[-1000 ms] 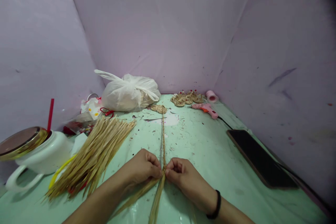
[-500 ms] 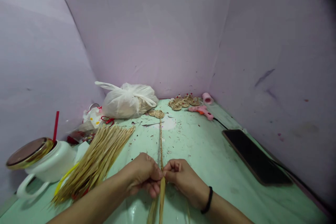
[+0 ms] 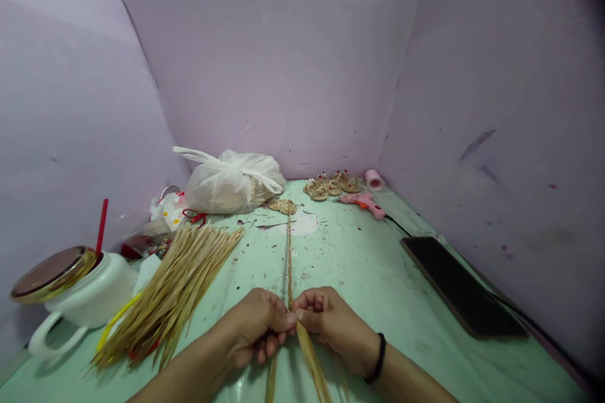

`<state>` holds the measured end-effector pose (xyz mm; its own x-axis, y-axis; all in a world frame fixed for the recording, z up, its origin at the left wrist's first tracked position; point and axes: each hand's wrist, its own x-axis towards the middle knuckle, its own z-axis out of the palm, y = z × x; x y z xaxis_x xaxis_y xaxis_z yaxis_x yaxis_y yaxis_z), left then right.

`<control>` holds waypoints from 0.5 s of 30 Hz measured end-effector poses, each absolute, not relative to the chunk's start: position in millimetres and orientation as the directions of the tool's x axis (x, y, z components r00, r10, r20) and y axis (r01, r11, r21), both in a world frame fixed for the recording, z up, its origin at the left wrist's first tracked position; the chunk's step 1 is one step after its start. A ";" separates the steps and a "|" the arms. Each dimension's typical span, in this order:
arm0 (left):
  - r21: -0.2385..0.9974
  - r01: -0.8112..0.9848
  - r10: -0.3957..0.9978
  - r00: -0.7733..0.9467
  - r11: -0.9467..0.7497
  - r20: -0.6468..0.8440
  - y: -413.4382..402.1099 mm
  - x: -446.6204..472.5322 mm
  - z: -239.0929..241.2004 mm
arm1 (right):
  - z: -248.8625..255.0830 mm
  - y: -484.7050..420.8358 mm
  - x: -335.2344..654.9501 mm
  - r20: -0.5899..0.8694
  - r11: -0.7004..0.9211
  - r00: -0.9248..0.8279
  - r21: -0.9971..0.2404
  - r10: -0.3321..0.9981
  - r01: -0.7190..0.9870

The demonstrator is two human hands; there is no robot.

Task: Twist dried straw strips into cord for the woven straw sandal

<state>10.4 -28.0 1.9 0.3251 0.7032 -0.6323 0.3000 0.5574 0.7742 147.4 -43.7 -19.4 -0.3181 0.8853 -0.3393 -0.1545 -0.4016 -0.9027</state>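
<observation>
Your left hand (image 3: 259,325) pinches the braided straw cord (image 3: 290,258) at its near end | your right hand (image 3: 333,322) pinches it just alongside | cord runs over the worktop (image 3: 368,271) towards the coiled braid (image 3: 282,206) | pinch snugly, lay loose strands (image 3: 312,359) flat, pull evenly

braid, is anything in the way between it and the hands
No, nothing visible stands between them: the left hand and right hand pinch the braid directly at its near end. The straw bundle lies off to the left, apart from the braid.
</observation>
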 end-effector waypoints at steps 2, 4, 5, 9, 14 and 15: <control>0.782 0.323 0.744 0.260 0.533 -0.615 -28.6 10.7 1.5 | -15.6 -43.9 150.0 -0.338 -0.411 -0.348 -0.897 0.874 -0.161; 0.787 0.334 0.765 0.229 0.519 -0.602 -29.2 11.4 2.1 | -13.9 -43.6 152.1 -0.339 -0.416 -0.357 -0.894 0.870 -0.165; 0.788 0.330 0.768 0.223 0.520 -0.600 -29.3 11.7 2.5 | -14.1 -43.3 153.0 -0.339 -0.416 -0.360 -0.895 0.869 -0.161; 0.817 0.276 0.776 0.267 0.507 -0.572 -29.4 10.1 3.0 | -18.4 -41.1 155.0 -0.315 -0.377 -0.357 -0.918 0.879 -0.119; 0.854 0.237 0.776 0.358 0.463 -0.520 -29.2 5.3 1.5 | -18.0 -39.6 155.1 -0.299 -0.339 -0.335 -0.939 0.893 -0.065; 0.857 0.227 0.775 0.364 0.464 -0.516 -29.2 4.7 0.8 | -17.2 -39.6 155.1 -0.298 -0.334 -0.336 -0.941 0.894 -0.055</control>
<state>4.7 -29.2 0.8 0.3644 0.7752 -0.5161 0.2268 0.4636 0.8565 155.1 -39.6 -17.2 -0.3358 0.8937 -0.2977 -0.0551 -0.3341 -0.9409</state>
